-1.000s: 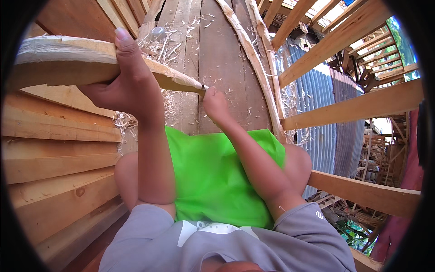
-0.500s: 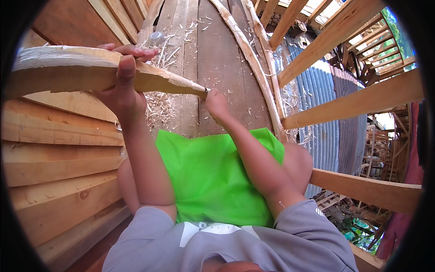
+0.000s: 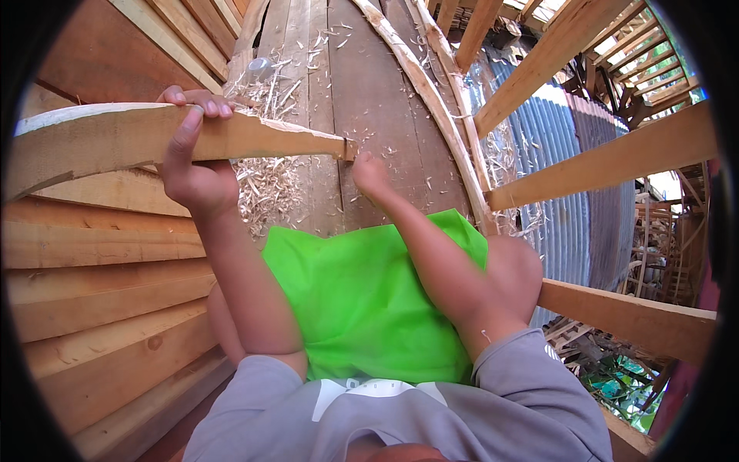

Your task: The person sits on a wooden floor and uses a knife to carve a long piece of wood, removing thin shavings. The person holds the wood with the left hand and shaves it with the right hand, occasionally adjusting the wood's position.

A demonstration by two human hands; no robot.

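A long, curved piece of wood (image 3: 269,140), broad at the left and tapering to the right, is held up across the far left of the view. My left hand (image 3: 196,154) grips its broad part, thumb across the near face and fingers over the top edge. At the narrow end, beside a dark line across the wood, my right hand (image 3: 370,174) is closed in a fist against the tip. Its fingertips are mostly hidden. A bright green cloth (image 3: 369,300) covers my lap.
Wood shavings (image 3: 265,192) are scattered over the plank floor (image 3: 369,100), with a clear jar-like container (image 3: 260,69) among them. Stacked boards (image 3: 108,246) line the left. Long peeled poles (image 3: 423,92) lie along the right edge, beside wooden rails (image 3: 600,165) and corrugated metal sheets (image 3: 546,162).
The wooden piece has rolled, so more of its flat near face shows, and its broad left end sits lower. My left hand has turned with it; my right hand stays at the tip.
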